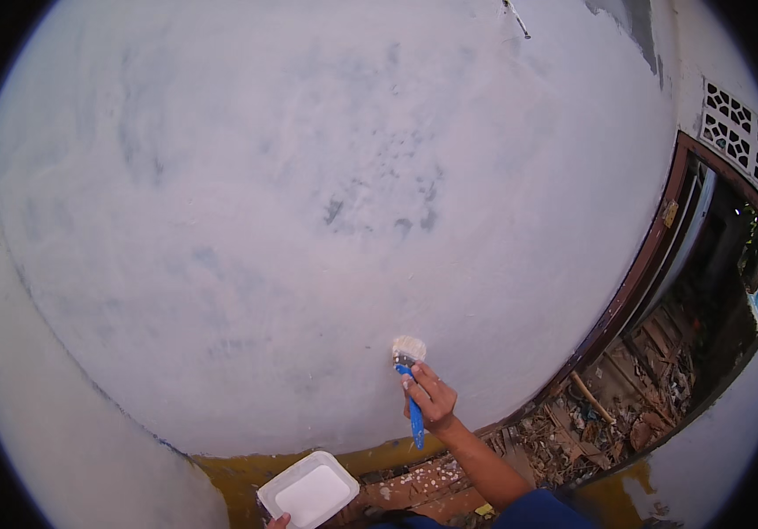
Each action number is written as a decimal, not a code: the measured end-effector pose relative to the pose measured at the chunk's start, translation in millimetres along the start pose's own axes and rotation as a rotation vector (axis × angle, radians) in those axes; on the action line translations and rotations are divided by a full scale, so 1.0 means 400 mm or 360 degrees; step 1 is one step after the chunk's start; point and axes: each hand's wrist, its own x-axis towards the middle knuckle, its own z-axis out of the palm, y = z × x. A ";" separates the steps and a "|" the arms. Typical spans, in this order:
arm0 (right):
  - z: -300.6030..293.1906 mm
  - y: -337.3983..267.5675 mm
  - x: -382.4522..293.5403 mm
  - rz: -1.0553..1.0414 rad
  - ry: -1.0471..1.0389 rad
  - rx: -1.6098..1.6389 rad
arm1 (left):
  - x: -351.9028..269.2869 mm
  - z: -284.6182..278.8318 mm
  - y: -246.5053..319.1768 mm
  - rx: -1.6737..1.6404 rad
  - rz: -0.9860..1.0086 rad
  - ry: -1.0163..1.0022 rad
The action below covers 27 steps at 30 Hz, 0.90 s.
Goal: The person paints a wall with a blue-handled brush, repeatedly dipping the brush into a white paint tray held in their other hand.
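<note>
My right hand (433, 398) grips a paintbrush (417, 423) by its blue handle, which is speckled with white. The pale bristles press against the lower part of a white-painted wall (352, 284). Grey patches show through the thin paint, mostly around the wall's middle. At the bottom, my left hand (279, 522) holds the near edge of a white plastic tub (308, 490) with white paint in it. Only a fingertip or two of that hand is in view; the rest is cut off by the frame. The tub is below and left of the brush.
A brown door frame (643, 264) bounds the wall on the right, below a patterned vent block (742, 135). Debris and sticks (597, 416) litter the ground by the doorway. A nail (518, 21) juts out high up. A yellow band (379, 456) runs along the wall's foot, above paint-spotted floor tiles (418, 486).
</note>
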 end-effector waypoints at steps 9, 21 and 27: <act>-0.135 0.180 0.190 0.0088 0.0063 0.0046 | -0.001 0.024 0.007 0.0087 -0.0037 0.0122; 0.003 -0.041 -0.047 0.0066 -0.0493 0.0371 | 0.014 0.028 -0.023 -0.0049 -0.0083 0.0112; -0.101 0.148 0.116 0.0506 -0.0337 0.0589 | 0.039 0.005 -0.020 0.0042 -0.0030 0.0073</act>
